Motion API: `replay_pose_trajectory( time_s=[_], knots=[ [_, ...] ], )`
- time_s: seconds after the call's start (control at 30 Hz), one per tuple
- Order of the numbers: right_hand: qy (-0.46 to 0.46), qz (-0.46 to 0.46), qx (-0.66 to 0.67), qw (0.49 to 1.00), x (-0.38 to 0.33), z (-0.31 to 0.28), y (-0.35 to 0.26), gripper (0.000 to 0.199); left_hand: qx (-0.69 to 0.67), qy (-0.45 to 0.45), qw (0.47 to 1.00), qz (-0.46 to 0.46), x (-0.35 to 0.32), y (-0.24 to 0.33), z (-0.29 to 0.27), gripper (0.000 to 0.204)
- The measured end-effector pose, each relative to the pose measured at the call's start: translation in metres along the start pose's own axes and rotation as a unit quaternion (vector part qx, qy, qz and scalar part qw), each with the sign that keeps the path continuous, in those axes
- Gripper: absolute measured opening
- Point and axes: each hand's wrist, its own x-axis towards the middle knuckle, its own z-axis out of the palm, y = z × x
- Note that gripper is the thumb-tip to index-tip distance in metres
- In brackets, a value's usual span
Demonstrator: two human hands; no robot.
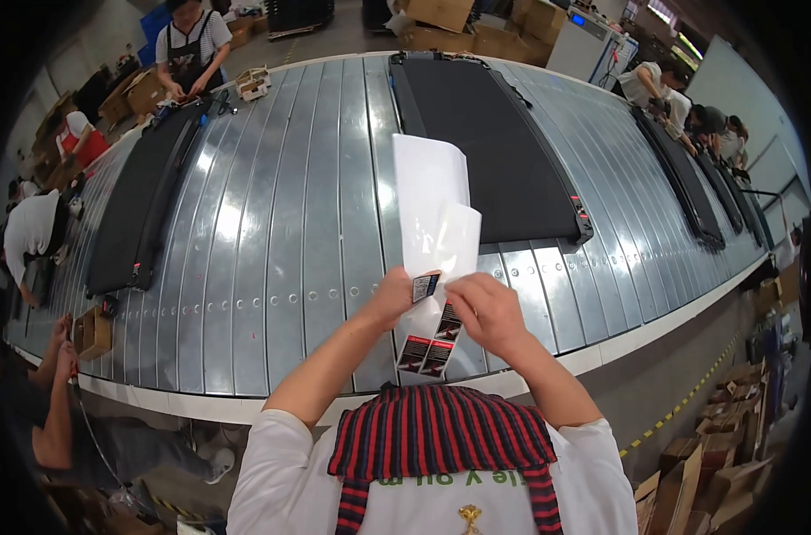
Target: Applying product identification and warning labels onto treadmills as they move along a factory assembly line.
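In front of my body I hold a white glossy label sheet (pixel 457 241), curled over, with black-and-red warning labels (pixel 428 349) on its lower part. My left hand (pixel 392 299) is closed on its left edge. A small dark label with print (pixel 426 285) shows beside the left fingertips; whether it is stuck to the sheet I cannot tell. On the right edge, my right hand (pixel 490 312) is closed in a pinch at the sheet, its fingertips partly hidden. Beyond the sheet a large flat black panel (pixel 485 134) lies on the metal slat table (pixel 271 205).
More black panels lie at the left (pixel 147 201) and right (pixel 677 174). Several people work around the table, one person (pixel 191 53) at the far left. A small cardboard box (pixel 93 333) sits on the near left edge. Cardboard boxes (pixel 691 481) fill the floor at lower right.
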Motion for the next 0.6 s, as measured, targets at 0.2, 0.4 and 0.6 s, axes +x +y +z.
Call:
replay_pose_trajectory(
  time_s=[0.2, 0.4, 0.6],
  knots=[
    [0.009, -0.021, -0.027, 0.999, 0.014, 0.005, -0.002, 0.011, 0.139, -0.048, 0.989, -0.031, -0.003, 0.017, 0.0, 0.018],
    [-0.037, -0.069, -0.056, 0.995, 0.013, 0.001, 0.001, 0.013, 0.189, -0.059, 0.98, -0.019, -0.008, 0.022, 0.007, 0.02],
    [0.026, -0.087, -0.015, 0.996, 0.004, -0.006, -0.001, 0.014, 0.408, 0.136, 0.894, 0.126, 0.006, -0.022, -0.041, 0.027]
  ],
)
